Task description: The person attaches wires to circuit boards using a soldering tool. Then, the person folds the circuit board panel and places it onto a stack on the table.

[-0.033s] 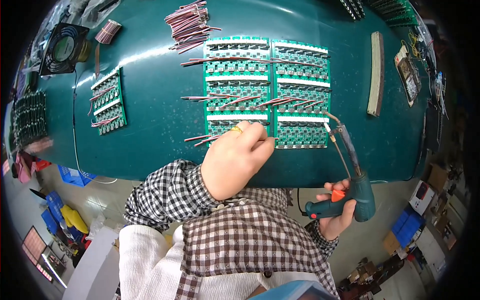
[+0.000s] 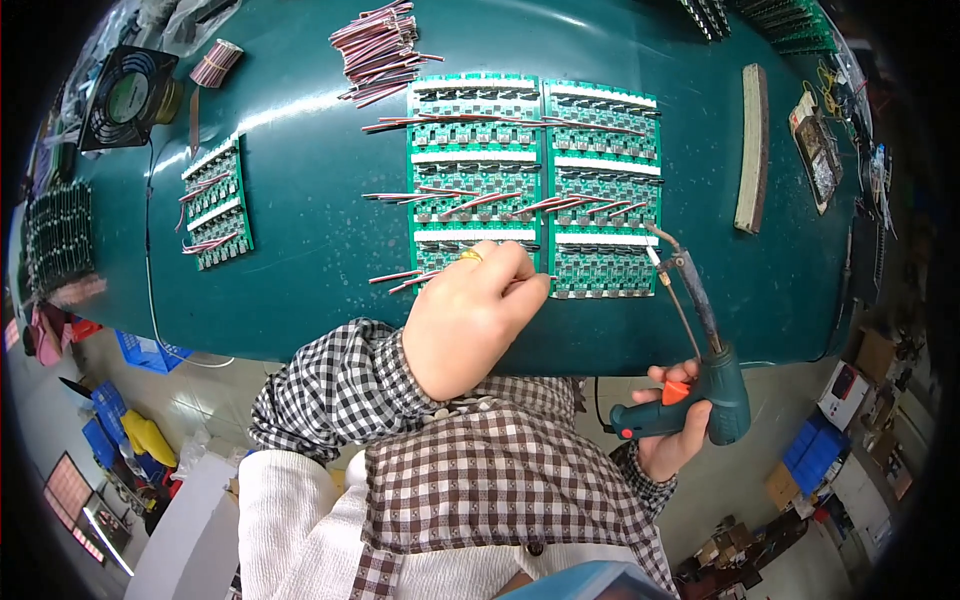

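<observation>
My left hand (image 2: 475,315), with a gold ring, is closed over the lower part of the left green circuit board panel (image 2: 475,152). Its fingertips and whatever they pinch are hidden beneath it; thin wires (image 2: 393,277) stick out to its left. Closed round the handle of a dark green soldering gun (image 2: 725,400) with an orange trigger, my right hand (image 2: 680,430) stays below the table edge. The gun's bent tip (image 2: 664,235) reaches the right edge of the right circuit board panel (image 2: 605,265). Red, black and white wires (image 2: 575,203) lie across both panels in rows.
A bundle of loose wires (image 2: 375,50) lies behind the panels. To the left are a smaller board panel (image 2: 217,205), a black fan (image 2: 130,97) and a wire roll (image 2: 216,63). A long strip (image 2: 750,150) lies at the right on the green table (image 2: 320,310).
</observation>
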The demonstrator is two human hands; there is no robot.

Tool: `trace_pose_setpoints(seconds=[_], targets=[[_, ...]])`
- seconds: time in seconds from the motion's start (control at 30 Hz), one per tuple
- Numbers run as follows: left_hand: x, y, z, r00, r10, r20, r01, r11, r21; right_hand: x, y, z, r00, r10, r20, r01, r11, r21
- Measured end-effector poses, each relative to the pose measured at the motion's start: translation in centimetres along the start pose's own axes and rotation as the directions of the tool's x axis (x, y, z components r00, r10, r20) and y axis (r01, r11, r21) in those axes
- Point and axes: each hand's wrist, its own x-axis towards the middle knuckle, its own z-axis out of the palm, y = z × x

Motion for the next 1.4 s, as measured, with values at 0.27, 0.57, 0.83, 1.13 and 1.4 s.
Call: trace_pose_setpoints(seconds=[0.27, 0.57, 0.83, 1.13, 1.4], targets=[[0.7, 0.9, 0.5, 0.969, -0.229, -0.093, 0.214, 0.966, -0.144, -1.1, -0.9, 0.8, 0.997, -0.014, -0.078, 0.012, 1.0, -0.022], [0.6, 1.1, 1.6, 0.944, -0.316, -0.092, 0.303, 0.944, -0.126, -2.5, -1.7, 0.9, 0.999, 0.015, -0.03, -0.022, 0.974, -0.226], [1.0, 1.0, 1.6, 0.923, -0.377, -0.08, 0.356, 0.913, -0.198, -3.3, -2.6, 2.0, 0.993, 0.119, -0.028, -0.121, 0.926, -0.358], [0.8, 1.1, 1.9, 0.916, -0.385, -0.108, 0.359, 0.911, -0.202, -3.9, -2.4, 2.3, 0.984, 0.179, -0.021, -0.171, 0.894, -0.415], [0.8, 1.2, 2.0, 0.911, -0.395, -0.116, 0.37, 0.909, -0.191, -4.0, -2.0, 2.1, 0.986, 0.164, 0.003, -0.143, 0.865, -0.48]])
